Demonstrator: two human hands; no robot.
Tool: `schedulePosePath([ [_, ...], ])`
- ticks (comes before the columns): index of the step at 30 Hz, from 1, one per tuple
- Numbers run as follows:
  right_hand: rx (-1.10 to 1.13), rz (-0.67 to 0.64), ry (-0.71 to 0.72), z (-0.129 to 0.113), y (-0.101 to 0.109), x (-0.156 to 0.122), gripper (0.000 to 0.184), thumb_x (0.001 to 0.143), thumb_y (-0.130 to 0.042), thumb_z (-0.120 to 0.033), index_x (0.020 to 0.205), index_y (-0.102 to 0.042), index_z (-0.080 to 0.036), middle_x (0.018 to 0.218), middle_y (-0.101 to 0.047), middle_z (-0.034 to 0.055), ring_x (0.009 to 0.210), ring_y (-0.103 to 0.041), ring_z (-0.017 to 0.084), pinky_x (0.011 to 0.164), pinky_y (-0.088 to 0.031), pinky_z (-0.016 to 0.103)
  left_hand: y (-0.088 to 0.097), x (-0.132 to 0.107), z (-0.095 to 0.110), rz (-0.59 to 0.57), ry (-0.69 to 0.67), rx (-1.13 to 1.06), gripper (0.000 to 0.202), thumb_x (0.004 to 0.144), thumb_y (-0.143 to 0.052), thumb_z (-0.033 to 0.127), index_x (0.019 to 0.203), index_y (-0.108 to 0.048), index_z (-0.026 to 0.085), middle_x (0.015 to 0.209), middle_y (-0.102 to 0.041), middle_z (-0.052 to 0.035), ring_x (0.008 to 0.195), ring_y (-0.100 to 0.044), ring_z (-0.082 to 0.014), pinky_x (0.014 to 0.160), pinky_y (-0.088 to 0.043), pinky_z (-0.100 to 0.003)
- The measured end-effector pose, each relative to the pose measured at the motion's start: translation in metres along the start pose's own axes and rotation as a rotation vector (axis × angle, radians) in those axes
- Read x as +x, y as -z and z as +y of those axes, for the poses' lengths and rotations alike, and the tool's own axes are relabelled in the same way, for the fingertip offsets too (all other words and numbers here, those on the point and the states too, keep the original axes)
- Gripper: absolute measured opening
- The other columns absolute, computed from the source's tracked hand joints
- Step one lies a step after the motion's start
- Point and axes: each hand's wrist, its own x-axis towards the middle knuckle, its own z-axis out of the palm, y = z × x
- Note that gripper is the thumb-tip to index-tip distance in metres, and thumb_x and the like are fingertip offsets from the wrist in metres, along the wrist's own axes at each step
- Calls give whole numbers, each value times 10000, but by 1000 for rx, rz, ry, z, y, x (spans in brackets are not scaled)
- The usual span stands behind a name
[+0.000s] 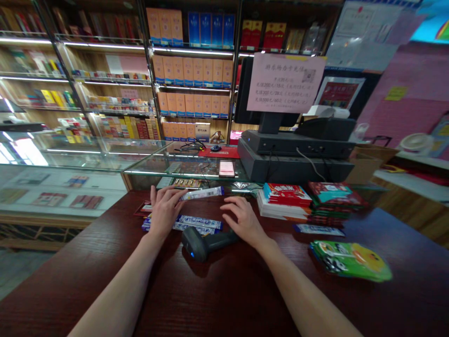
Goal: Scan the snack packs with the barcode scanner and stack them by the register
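My left hand point(164, 210) lies at the far side of the dark wooden counter point(105, 276), its fingers over the end of a long blue-and-white packet point(202, 193). Below that hand, several similar packets point(198, 223) lie flat on the counter. My right hand point(243, 221) hovers or rests with its fingers apart, holding nothing. Closest to it is a dark handheld barcode scanner point(201, 243), lying on its side between my hands with a small blue light showing. Part of the scanner's handle is hidden near my right wrist.
To the right are stacks of red packets point(286, 201) and green-and-red packets point(331, 199), a loose blue-and-white packet point(319, 230) and a green bag point(351, 261). Behind stand a glass display case point(185, 168), a dark till point(294, 150) and stocked shelves point(191, 79).
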Motion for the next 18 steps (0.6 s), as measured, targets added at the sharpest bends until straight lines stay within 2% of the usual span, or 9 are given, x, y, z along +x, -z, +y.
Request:
schedulePosePath([
  [4, -193, 33, 72, 8, 1, -1, 260, 920, -564, -127, 1121, -705, -211, 1498, -512, 92, 1451, -353, 311, 1116, -382, 528, -1, 0, 3, -3, -29, -11, 319, 918, -630, 289, 1234, -673, 302, 1073, -738, -42, 1193, -573, -291, 1219, -100, -628],
  [8, -300, -38, 99, 9, 1, -2, 381, 927, -540, -124, 1281, -657, -207, 1577, -430, 56, 1517, -227, 326, 1164, -324, 579, 0, 1, 5, -19, -56, -21, 315, 928, -621, 302, 1238, -672, 295, 1066, -731, -50, 1177, -586, -284, 1218, -118, -630],
  [14, -346, -85, 72, 12, 2, -3, 533, 910, -545, -105, 1434, -531, -207, 1581, -423, 57, 1530, -200, 316, 1192, -284, 594, -2, 1, 7, -40, -75, -54, 331, 939, -608, 323, 1266, -656, 291, 1060, -729, -53, 1176, -596, -268, 1218, -141, -610],
  [18, -320, -93, 62, 14, 2, -3, 556, 919, -541, -109, 1467, -482, -187, 1580, -425, 65, 1528, -209, 310, 1200, -278, 580, -5, 0, 5, -58, -95, -75, 338, 940, -607, 332, 1275, -648, 302, 1084, -736, -44, 1180, -599, -258, 1226, -133, -595],
])
